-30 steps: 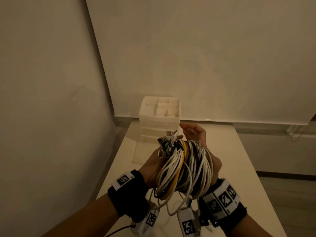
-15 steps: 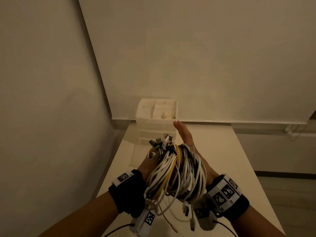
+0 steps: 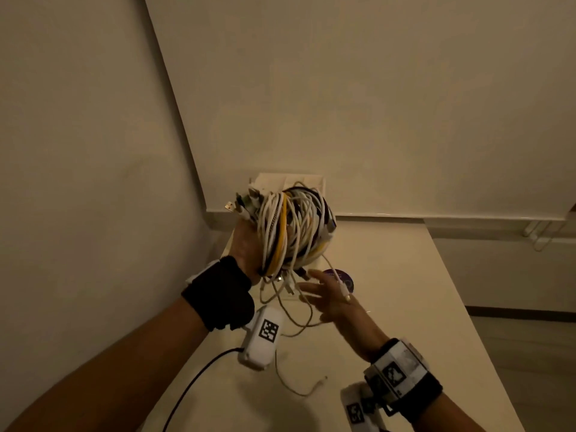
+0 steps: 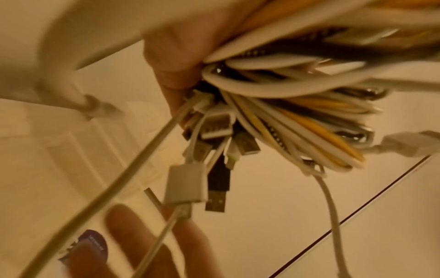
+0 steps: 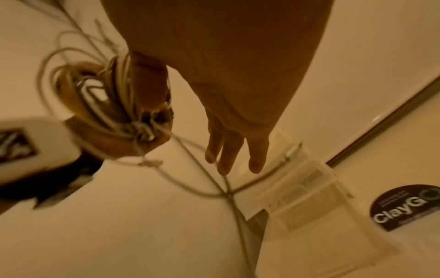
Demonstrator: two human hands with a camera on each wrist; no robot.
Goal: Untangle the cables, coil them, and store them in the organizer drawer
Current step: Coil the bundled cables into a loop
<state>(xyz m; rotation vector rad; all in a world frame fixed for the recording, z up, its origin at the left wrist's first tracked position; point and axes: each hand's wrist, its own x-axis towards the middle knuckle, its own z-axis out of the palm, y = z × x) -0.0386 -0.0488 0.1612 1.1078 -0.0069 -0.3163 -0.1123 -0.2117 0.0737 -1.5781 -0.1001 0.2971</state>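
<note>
My left hand [image 3: 246,244] grips a thick bundle of white, yellow and black cables [image 3: 290,232], raised above the table in front of the organizer. USB plugs [image 4: 215,131] stick out of the bundle under my left fingers [image 4: 176,62]. Several loose cable ends [image 3: 299,310] hang from it down to the table. My right hand [image 3: 327,294] is below the bundle, fingers [image 5: 226,150] straight and spread, holding nothing. The white organizer drawer unit [image 3: 290,180] stands at the table's far end, mostly hidden behind the bundle; it also shows in the right wrist view [image 5: 307,190].
A white table [image 3: 389,307] runs away from me, its left edge close to the wall. A round dark sticker or disc [image 3: 344,280] marked "ClayGo" [image 5: 404,208] lies on it near the organizer. A thin white cable end [image 3: 308,389] lies on the near table.
The left hand lifted the bundle up and away, now holding it alone. The right hand came out of the loops, dropped below and opened. More loose ends hang down.
</note>
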